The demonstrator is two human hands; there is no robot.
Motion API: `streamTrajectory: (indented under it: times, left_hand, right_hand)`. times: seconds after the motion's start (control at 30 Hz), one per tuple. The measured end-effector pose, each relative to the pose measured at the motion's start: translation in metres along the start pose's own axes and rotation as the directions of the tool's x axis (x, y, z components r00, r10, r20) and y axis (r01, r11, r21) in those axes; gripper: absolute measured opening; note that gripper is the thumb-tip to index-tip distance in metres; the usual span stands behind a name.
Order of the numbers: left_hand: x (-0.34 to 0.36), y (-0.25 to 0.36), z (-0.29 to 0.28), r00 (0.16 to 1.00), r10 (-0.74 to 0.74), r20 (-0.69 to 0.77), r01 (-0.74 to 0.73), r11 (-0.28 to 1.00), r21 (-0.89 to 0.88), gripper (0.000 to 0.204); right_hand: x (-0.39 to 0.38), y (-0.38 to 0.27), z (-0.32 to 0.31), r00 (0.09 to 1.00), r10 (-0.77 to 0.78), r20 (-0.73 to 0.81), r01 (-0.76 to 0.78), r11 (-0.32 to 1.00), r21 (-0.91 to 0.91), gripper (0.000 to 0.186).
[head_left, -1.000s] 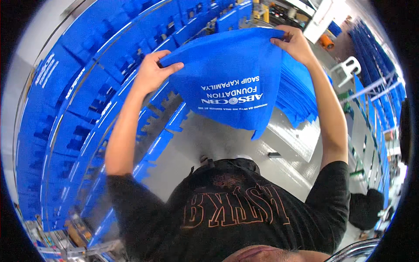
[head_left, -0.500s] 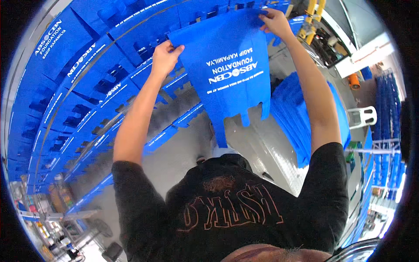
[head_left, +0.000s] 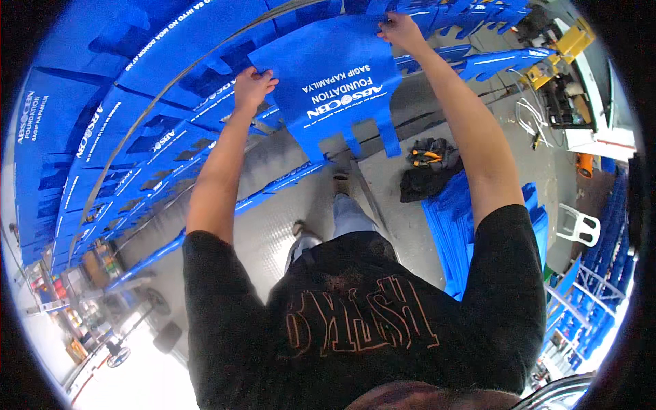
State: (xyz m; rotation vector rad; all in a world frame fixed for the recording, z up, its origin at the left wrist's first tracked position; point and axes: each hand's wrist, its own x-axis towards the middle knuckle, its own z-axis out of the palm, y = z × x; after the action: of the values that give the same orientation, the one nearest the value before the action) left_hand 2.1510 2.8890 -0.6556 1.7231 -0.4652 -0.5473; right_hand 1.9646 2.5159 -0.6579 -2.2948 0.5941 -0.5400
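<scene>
A blue fabric bag [head_left: 328, 61] with white print and cut-out strips along its lower edge is stretched between my hands. Its print appears upside down. My left hand [head_left: 253, 90] is closed on the bag's left upper corner, thumb against fingers. Higher up, the fingers of my right hand [head_left: 402, 33] pinch the opposite corner. Directly behind the bag run rows of similar blue bags [head_left: 160, 82], hanging on racks; whether the held one touches them I cannot tell.
Thin rails [head_left: 130, 126] curve past the hanging bags at left. A pile of blue fabric [head_left: 447, 232] lies right of my legs, beside a black bag with orange-handled tools [head_left: 427, 157]. Farther right are a white plastic chair [head_left: 578, 225] and a yellow frame [head_left: 574, 41].
Both hands have carried the bag farther away, up against the hanging rows in the picture. The view has shifted, and my legs and the tools now show. The grip is unchanged.
</scene>
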Motion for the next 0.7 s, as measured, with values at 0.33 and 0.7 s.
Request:
streamTrajectory:
  times: [0.33, 0.7]
  left_hand:
    - [-0.129, 0.015, -0.008, 0.896, 0.436, 0.081, -0.397, 0.707, 0.585, 0.032]
    - [-0.177, -0.092, 0.018, 0.976, -0.001, -0.218, 0.083, 0.927, 0.366, 0.029]
  right_hand:
    - [-0.132, -0.04, -0.001, 0.905, -0.002, -0.426, 0.111, 0.966, 0.232, 0.026]
    - [-0.211, 0.038, 0.093, 0.941, 0.336, 0.032, -0.279, 0.721, 0.635, 0.029]
